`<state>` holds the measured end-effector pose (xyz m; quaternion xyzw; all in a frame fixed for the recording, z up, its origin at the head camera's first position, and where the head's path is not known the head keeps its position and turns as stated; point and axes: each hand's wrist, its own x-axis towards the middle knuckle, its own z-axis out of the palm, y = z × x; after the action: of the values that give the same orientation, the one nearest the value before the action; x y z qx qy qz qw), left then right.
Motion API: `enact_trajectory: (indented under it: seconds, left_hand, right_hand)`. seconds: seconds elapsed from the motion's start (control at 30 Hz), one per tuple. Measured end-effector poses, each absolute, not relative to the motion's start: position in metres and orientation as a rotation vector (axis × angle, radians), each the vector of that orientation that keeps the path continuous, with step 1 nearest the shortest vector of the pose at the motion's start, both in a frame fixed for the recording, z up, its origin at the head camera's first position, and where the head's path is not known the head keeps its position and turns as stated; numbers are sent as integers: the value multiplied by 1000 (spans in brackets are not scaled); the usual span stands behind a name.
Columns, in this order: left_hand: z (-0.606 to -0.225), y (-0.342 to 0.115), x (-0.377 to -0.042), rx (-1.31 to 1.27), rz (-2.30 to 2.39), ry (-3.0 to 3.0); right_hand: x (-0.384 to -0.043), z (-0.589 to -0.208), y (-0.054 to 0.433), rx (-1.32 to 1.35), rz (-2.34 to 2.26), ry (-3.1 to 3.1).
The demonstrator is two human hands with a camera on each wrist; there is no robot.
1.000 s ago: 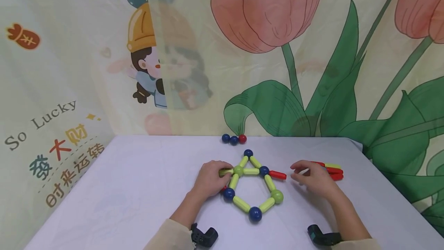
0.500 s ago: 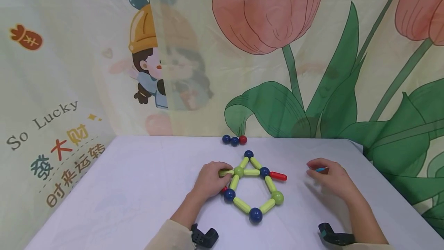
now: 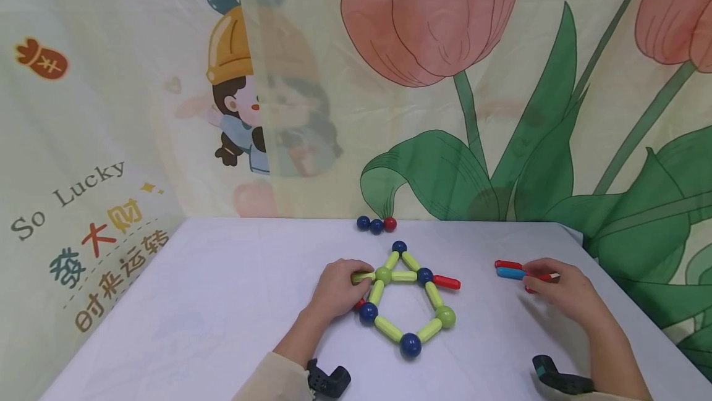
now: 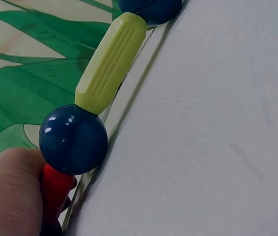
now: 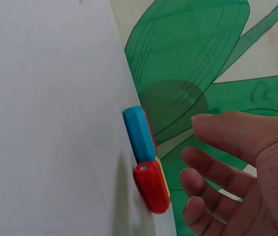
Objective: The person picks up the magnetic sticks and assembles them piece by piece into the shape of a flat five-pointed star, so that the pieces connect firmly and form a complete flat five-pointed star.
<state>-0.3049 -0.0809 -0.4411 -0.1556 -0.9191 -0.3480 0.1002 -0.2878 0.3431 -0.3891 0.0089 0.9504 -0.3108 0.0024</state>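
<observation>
A flat frame of magnetic building rods and balls (image 3: pixel 404 277) lies on the table, made of yellow-green rods with blue and green balls. My left hand (image 3: pixel 340 290) grips its left corner, where a yellow-green rod (image 3: pixel 363 277) and a red rod (image 4: pixel 54 191) run into the fingers; the hand hides most of that corner. Another red rod (image 3: pixel 447 282) sticks out from the frame's right side. My right hand (image 3: pixel 559 287) is over a small pile of loose rods, thumb and fingers apart. A blue rod (image 5: pixel 140 134) and a red rod (image 5: pixel 152 187) lie beside its fingertips.
Two blue balls and a red ball (image 3: pixel 390 224) sit in a row at the table's back edge. A printed cloth with tulips (image 3: pixel 434 12) hangs behind the white table (image 3: pixel 233 302). Each wrist wears a black camera mount (image 3: pixel 562 377).
My right hand has moved right, away from the frame and across the loose rods, uncovering the red and blue ones at their left end. The left hand keeps its grip in place.
</observation>
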Motion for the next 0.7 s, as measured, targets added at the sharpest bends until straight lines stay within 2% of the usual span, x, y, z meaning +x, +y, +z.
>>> enact_trajectory:
  seconds: [0.7]
  left_hand:
    - [-438,-81,-302,-458,-1065,-2709]
  right_hand:
    - [-285,-410,371,182,-1073,2885]
